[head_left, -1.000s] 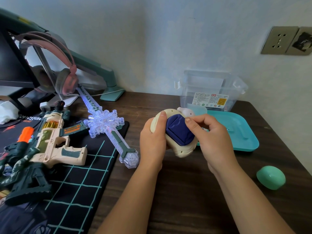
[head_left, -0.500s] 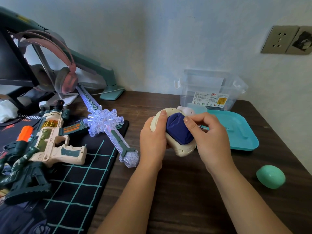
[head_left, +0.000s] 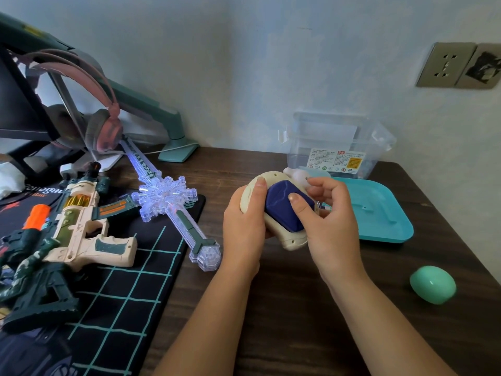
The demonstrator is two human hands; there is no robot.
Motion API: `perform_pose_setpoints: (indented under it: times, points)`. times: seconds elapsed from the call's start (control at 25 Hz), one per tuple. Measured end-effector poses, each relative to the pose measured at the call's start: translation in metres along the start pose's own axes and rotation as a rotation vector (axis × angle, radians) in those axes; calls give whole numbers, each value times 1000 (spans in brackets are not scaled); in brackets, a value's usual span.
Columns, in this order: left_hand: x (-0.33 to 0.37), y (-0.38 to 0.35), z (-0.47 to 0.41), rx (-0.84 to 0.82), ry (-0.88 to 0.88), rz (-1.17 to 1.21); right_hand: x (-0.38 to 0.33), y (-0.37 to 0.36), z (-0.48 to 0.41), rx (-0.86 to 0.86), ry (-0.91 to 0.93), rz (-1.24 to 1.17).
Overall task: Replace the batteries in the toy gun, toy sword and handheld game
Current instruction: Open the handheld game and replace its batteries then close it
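Observation:
I hold the cream handheld game point(head_left: 291, 240) back side up over the middle of the desk. My left hand point(head_left: 244, 215) grips its left side, thumb on the upper edge. My right hand point(head_left: 329, 218) grips the right side, its thumb pressing on the dark blue back cover point(head_left: 283, 210). The cream and green toy gun point(head_left: 81, 226) lies on the black mat to the left. The clear toy sword point(head_left: 168, 199) lies lit beside it, blade pointing to the back left.
A teal tray point(head_left: 379, 213) and a clear plastic box point(head_left: 336, 147) stand behind my right hand. A green egg-shaped object point(head_left: 433, 284) sits at the right. Pink headphones point(head_left: 100, 126) and a monitor arm point(head_left: 162, 118) occupy the back left. A second dark green toy gun point(head_left: 35, 280) lies at the far left.
My right thumb has slid further onto the blue cover and the game has tilted slightly. The gun and sword have not moved.

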State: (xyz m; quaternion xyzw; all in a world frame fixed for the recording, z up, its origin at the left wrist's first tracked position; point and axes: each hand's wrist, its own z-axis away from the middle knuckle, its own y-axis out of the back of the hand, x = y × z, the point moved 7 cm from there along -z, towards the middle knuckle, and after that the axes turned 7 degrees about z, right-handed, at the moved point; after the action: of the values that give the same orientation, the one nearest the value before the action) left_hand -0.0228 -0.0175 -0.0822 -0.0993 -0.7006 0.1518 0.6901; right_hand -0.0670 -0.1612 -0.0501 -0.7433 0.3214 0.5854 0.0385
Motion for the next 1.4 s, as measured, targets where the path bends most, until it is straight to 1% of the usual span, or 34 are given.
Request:
perform_pose_setpoints:
  times: [0.2, 0.28, 0.32, 0.36, 0.44, 0.48, 0.52, 0.56, 0.6, 0.64, 0.68, 0.72, 0.76, 0.8, 0.84, 0.88, 0.92, 1.0, 1.08, 1.24, 1.32, 1.4]
  points:
    - [5, 3, 2, 40, -48, 57, 3, -6, -6, -89, -32, 45]
    - [15, 0, 6, 59, -164, 34, -1, -4, -6, -90, -26, 143]
    - [22, -3, 9, 47, -258, 4, -2, -6, -5, -121, -48, 93]
    - [28, -8, 14, 10, -356, -33, -1, -11, -2, -191, -116, -70]
    - [35, -19, 25, -102, -529, -135, 1, -21, 4, -345, -308, -539]
    - [37, -23, 29, -126, -589, -200, 0, -21, 4, -392, -350, -698]
    - [39, -22, 29, -108, -640, -263, -1, -19, 3, -421, -373, -796]
    - [39, -19, 26, -56, -647, -309, -1, -15, 2, -425, -387, -853]
    - [35, -12, 20, 9, -597, -330, 1, -12, 1, -420, -407, -893]
    - [28, -5, 12, 38, -471, -280, 5, -11, 0, -424, -436, -926]
    - [15, -1, 3, 3, -271, -138, 10, -11, -1, -441, -464, -945]
    - [3, -4, -1, -82, -34, 38, 12, -12, -1, -461, -482, -938]
    - [-11, -9, -3, -155, 169, 154, 14, -13, -1, -464, -484, -886]
    - [-17, -12, 0, -179, 279, 163, 18, -12, -2, -445, -469, -775]
    - [-19, -12, 0, -167, 296, 115, 23, -10, -4, -405, -434, -618]
    - [-18, -11, 1, -144, 243, 47, 25, -7, -6, -357, -393, -456]
    - [-15, -10, 1, -117, 149, -17, 26, -3, -8, -305, -355, -328]
    - [-6, -13, 6, -89, -38, -104, 23, 4, -10, -211, -286, -180]
    - [3, -15, 12, -74, -161, -157, 22, 10, -11, -130, -247, -92]
    - [7, -23, 21, -101, -224, -207, 26, 18, -13, -22, -235, -57]
    - [7, -23, 22, -104, -221, -201, 26, 19, -14, -10, -235, -33]
    - [4, -24, 21, -113, -196, -172, 28, 18, -14, -17, -257, -66]
